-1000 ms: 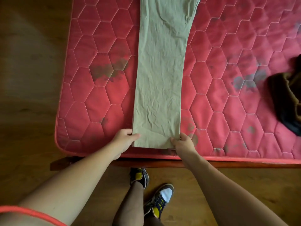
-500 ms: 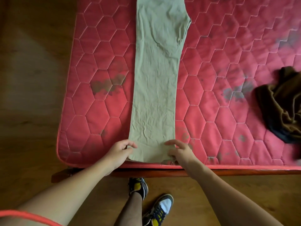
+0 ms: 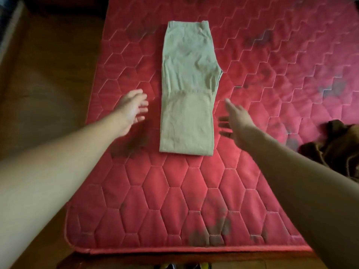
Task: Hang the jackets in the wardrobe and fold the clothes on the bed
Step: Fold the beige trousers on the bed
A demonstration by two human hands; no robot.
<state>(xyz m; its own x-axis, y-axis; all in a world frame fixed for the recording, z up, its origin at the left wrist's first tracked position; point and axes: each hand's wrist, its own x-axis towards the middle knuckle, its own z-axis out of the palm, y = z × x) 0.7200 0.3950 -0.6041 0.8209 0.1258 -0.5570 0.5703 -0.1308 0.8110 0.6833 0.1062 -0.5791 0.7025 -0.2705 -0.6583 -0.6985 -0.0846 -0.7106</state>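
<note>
I have the khaki trousers (image 3: 187, 105) lying on the red quilted mattress (image 3: 174, 200) of the bed, closer to its left edge than its right and well back from the near edge. They look folded once: the folded end faces the near edge, and the hem of the upper layer stops partway up, short of the waistband at the far end.

My left hand (image 3: 134, 107) is just beside the trousers on the left and my right hand (image 3: 233, 121) just beside them on the right. Both are open with fingers spread, holding nothing and not touching the cloth.

As I judge it, 3 things could spoil the fold.

1. The upper layer sits loose on the lower one. If I pinch only the top cloth for the next fold, the 2 layers will slide apart and the edges will stagger.
2. The seat bulges out on the right side past the line of the leg. Folding over it without tucking it in would leave a lump and a crooked stack.
3. The view is blurred, so I cannot read the wrinkles well; creases pressed in now would set.

A dark brown garment (image 3: 338, 150) lies crumpled at the right edge of the bed, unfolded, and a careless right-arm sweep could drag it.
</note>
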